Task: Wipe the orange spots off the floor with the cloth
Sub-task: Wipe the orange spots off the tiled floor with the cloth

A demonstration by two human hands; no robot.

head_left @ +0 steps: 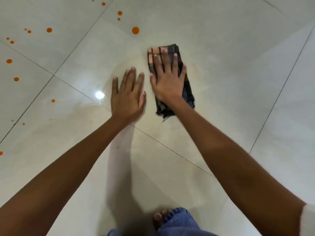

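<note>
A dark checked cloth (189,92), folded into a long strip with an orange-stained far end, lies on the pale floor tiles. My right hand (167,79) presses flat on it with straight, spread fingers. Just left of the cloth, my left hand (128,94) rests flat on the bare tile, fingers straight. Several orange spots dot the floor to the upper left; the largest orange spot (135,30) lies a short way beyond the cloth's far end, and a smaller orange spot (49,30) lies further left.
Dark grout lines (75,88) cross the glossy tiles diagonally. A faint wet smear (71,113) and a lamp reflection (99,95) show left of my left hand. My bare foot and blue jeans hem (172,218) are at the bottom.
</note>
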